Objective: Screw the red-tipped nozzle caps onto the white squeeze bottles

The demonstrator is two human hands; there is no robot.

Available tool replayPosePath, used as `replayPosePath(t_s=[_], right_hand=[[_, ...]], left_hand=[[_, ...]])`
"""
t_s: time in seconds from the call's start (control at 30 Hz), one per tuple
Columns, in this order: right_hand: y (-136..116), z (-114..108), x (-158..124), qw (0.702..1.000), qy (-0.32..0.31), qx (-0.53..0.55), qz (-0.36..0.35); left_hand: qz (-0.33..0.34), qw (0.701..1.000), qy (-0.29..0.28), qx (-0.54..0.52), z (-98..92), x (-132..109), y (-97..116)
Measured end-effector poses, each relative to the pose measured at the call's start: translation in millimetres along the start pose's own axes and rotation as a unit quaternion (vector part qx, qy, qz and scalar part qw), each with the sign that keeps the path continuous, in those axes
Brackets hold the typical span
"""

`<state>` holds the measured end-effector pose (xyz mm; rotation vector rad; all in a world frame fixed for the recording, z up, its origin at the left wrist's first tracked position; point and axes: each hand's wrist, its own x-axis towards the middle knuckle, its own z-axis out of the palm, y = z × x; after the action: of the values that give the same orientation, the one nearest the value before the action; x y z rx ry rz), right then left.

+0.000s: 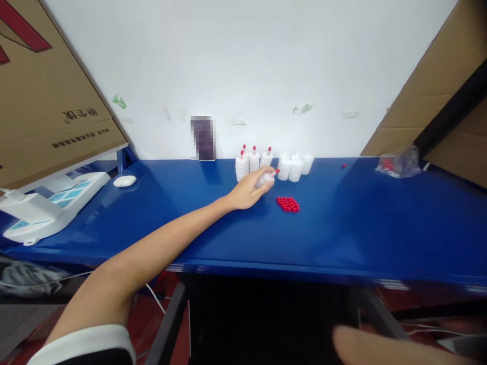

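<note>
My left hand (249, 191) reaches far across the blue table (190, 223) with its fingers wrapped round a small white bottle (266, 177) that has a red cap. Just behind it stand several white bottles with red caps (253, 161) and a few white bottles without caps (294, 166). A small pile of red caps (288, 204) lies on the table just right of the hand. My right hand (384, 347) is a blurred shape low at the bottom right, below the table edge; its fingers do not show clearly.
A white machine with a keypad (49, 205) sits at the left, a white mouse (124, 181) beside it. Cardboard boxes lean at both upper corners. A clear plastic bag with red pieces (397, 165) lies at the far right. One stray red cap (343, 166) lies nearby.
</note>
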<state>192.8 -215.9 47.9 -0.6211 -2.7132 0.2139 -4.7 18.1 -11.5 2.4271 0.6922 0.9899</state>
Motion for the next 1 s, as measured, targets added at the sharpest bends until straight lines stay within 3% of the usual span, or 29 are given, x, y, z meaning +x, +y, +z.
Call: replayPosePath(t_s=[0.1,0.23,0.33,0.4,0.63,0.83,1.0], right_hand=[[21,-24,25,1.000,0.003,-0.004,0.022],[94,-50,58,0.984,0.042,-0.090,0.146],[150,-47,65,0.969,0.033,-0.102,0.220],[173,-36,63,0.976,0.012,-0.071,0.207],[186,-7,50,0.989,0.058,0.011,0.133],[191,-6,49,0.973,0.086,0.102,0.186],[208,-6,40,0.965,0.080,0.090,0.233]], left_hand=[[0.016,1.000,-0.010,0.009,0.7,-1,2],[0.030,0.999,-0.023,0.004,0.9,-1,3],[0.015,0.999,-0.027,0.014,0.8,-1,3],[0.005,0.999,-0.026,0.021,1.0,-2,4],[0.018,0.995,-0.058,0.080,3.4,-3,9],[0.049,0.984,-0.068,0.159,2.1,-5,8],[0.060,0.982,-0.081,0.161,2.0,-6,8]])
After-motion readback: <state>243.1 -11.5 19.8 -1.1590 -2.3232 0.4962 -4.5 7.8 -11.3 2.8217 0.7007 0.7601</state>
